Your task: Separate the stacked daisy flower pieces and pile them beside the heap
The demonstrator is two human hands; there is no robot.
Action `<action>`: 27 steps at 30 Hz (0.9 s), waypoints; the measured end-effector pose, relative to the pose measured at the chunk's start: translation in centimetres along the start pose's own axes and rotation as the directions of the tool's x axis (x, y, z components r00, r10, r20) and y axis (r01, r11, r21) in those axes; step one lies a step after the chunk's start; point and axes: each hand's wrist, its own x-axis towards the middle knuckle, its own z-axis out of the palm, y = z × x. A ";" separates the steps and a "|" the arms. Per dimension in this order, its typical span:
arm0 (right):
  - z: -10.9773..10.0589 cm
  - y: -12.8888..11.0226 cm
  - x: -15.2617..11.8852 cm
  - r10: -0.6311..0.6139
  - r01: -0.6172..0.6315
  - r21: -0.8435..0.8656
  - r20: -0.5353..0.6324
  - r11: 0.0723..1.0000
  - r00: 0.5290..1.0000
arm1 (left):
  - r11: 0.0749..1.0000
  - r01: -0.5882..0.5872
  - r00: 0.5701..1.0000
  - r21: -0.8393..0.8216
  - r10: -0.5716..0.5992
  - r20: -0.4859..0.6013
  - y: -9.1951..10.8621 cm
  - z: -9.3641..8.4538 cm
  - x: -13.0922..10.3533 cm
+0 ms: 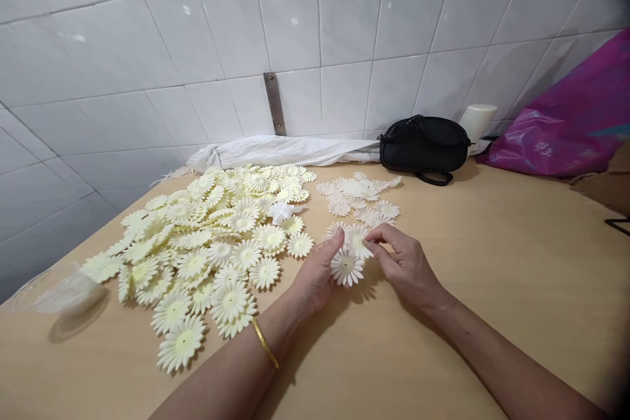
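Observation:
My left hand (pixel 315 275), with a gold bangle at the wrist, is closed on a white daisy-shaped flower cutout (pixel 347 267) with a small dark centre hole. The thumb points up beside it. Just above that cutout, my right hand (pixel 407 268) pinches the edge of a second flower cutout (pixel 356 237) with a pale yellow centre. The two cutouts overlap in view; I cannot tell whether they are joined. Behind my hands lies a small group of whiter flower cutouts (pixel 357 191). To the left spreads a large heap of pale yellow-white flower cutouts (pixel 197 236).
A clear plastic bag (pixel 73 292) lies at the left edge. Along the tiled wall stretch a white cloth bundle (pixel 295 149), a black zip case (pixel 424 144) and a white bottle (pixel 477 121). A magenta plastic bag (pixel 561 118) stands at the back right.

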 end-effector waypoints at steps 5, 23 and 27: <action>0.4 -0.7 -0.4 -0.088 0.089 -0.014 0.092 0.996 0.992 | 1.000 0.022 1.000 0.017 -0.022 0.006 0.0 0.1 -0.2; 0.3 0.2 -0.1 0.225 -0.309 0.422 0.237 0.852 0.945 | 0.940 -0.072 0.996 0.332 0.084 -0.023 0.5 -0.1 -0.2; 0.2 -0.3 -0.2 0.206 -0.342 0.441 0.328 0.830 0.922 | 0.934 -0.110 0.990 0.339 0.132 -0.042 0.7 0.2 -0.2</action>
